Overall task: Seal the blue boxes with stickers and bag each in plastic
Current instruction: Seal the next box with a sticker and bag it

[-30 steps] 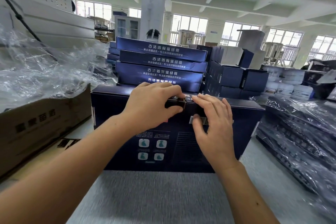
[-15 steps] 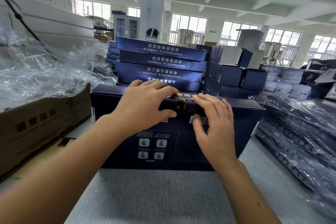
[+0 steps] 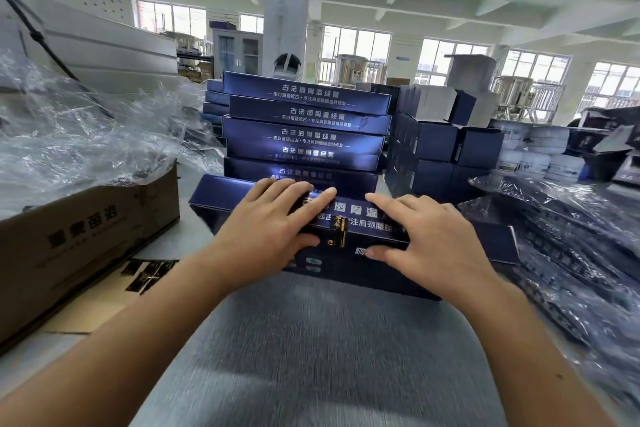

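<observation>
A flat dark blue box point(image 3: 491, 246) stands tilted on the grey table in front of me, its printed long side turned up. My left hand point(image 3: 266, 236) rests on that side with fingers spread over the top and the thumb on the near face. My right hand point(image 3: 426, 239) lies flat beside it, thumb on the near face by the barcode. A small gold and black sticker point(image 3: 341, 237) sits over the box edge between my hands. A sheet of dark stickers point(image 3: 145, 274) lies on the table at the left.
A stack of several blue boxes point(image 3: 304, 125) rises right behind the one I hold. A cardboard carton point(image 3: 79, 246) stuffed with clear plastic bags point(image 3: 79, 139) stands at the left. Bagged boxes point(image 3: 571, 243) lie heaped at the right. More open blue cartons point(image 3: 446, 146) stand behind.
The box has tipped away from me, so its long printed side now faces up. Both hands followed it, and my left hand's curled fingers have spread out flat.
</observation>
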